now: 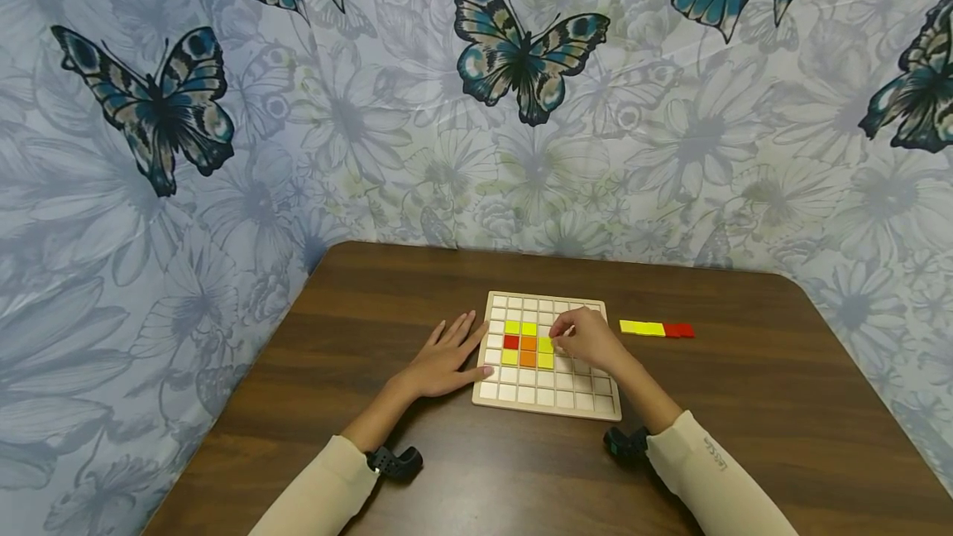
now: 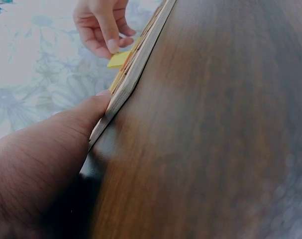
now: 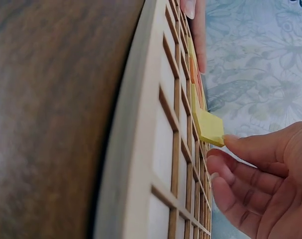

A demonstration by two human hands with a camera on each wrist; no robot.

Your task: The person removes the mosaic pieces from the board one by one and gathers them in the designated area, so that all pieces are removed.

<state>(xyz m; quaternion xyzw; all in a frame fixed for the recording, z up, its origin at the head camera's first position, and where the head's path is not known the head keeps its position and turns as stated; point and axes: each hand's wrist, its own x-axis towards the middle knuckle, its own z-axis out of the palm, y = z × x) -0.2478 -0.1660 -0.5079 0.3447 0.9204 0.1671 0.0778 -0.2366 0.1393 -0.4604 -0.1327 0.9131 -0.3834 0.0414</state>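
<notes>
A wooden grid board [image 1: 547, 411] with white cells lies on the table. My left hand [image 1: 442, 364] rests at its left side, fingers spread and fairly straight; its thumb touches the edge. My right hand [image 1: 586, 337] is over the middle of the grid, pinching a yellow square tile [image 3: 210, 128] between thumb and fingertips. That tile stands tilted up from the board in the right wrist view. Beside it, yellow tiles [image 1: 529, 328], a red tile [image 1: 510, 342] and orange tiles [image 1: 528, 358] sit in cells. The fingers partly cover the cells beneath them.
To the right of the board, a row of yellow tiles [image 1: 642, 327] and red tiles [image 1: 679, 330] lies on the brown table [image 1: 744, 387]. A butterfly-patterned cloth [image 1: 417, 147] hangs behind the table's back edge. Dark bands [image 1: 395, 463] circle both wrists.
</notes>
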